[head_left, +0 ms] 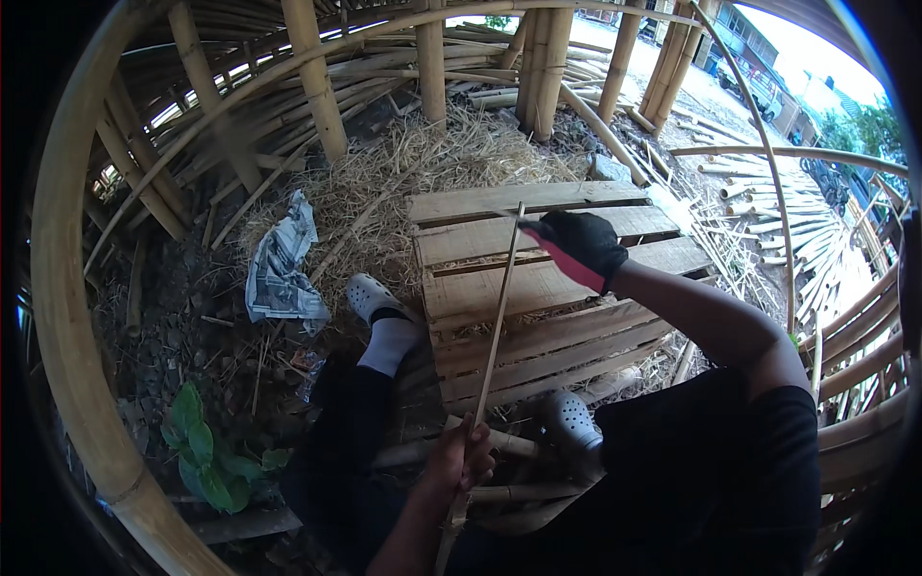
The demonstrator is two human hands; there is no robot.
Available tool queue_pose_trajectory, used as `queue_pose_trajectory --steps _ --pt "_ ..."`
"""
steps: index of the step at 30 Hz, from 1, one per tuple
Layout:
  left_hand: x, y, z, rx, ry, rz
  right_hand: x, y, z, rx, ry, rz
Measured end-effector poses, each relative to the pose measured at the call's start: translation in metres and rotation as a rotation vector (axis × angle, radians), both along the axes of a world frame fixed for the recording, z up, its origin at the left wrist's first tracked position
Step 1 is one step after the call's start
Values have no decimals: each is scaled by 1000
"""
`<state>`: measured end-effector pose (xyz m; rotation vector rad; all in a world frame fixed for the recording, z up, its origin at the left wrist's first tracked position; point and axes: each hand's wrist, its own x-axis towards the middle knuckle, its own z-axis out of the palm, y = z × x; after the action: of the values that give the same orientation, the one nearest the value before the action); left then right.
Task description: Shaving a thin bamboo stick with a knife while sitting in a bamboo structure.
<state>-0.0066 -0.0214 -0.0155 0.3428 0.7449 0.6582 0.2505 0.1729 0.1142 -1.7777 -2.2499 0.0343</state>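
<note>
A long, thin bamboo strip [501, 317] slants upward from my lap over the wooden pallet [490, 290]. Bare fingers of my left hand [463, 457] wrap round its lower part. My right hand [583, 247], in a black and pink glove, is closed in a fist beside the strip's upper end. From that fist a thin, blurred blade [499, 213] points left across the strip; it looks like a knife, its handle mostly hidden by the glove.
My feet in white clogs [573, 420] stand beside the pallet. Straw [423, 173] and a crumpled newspaper [286, 264] lie ahead and left. Upright bamboo posts [315, 82] and a thick curved pole [82, 317] stand around me. Cut bamboo pieces [797, 226] lie at right.
</note>
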Motion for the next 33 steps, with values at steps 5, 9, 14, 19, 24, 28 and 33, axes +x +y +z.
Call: queue_pose_trajectory --steps 5,9,14,19,24,28,33 --pt "-3 -2 -14 -19 -107 -19 -32 -38 -14 -76 -383 379" --pt "1 -2 -2 -27 -65 -22 -29 -30 -12 12 -521 431" --pt "0 -1 -3 -35 -74 -26 -9 21 1 21 -608 269" --pt "1 6 2 -43 -110 -42 -1 40 4 42 -626 200" --pt "1 12 3 -28 -117 -36 0 53 17 -37 -602 118" --pt "6 16 9 -25 -56 -32 16 77 17 40 -496 -175" --pt "5 3 -11 73 10 -41 113 95 30 13 -353 -580"
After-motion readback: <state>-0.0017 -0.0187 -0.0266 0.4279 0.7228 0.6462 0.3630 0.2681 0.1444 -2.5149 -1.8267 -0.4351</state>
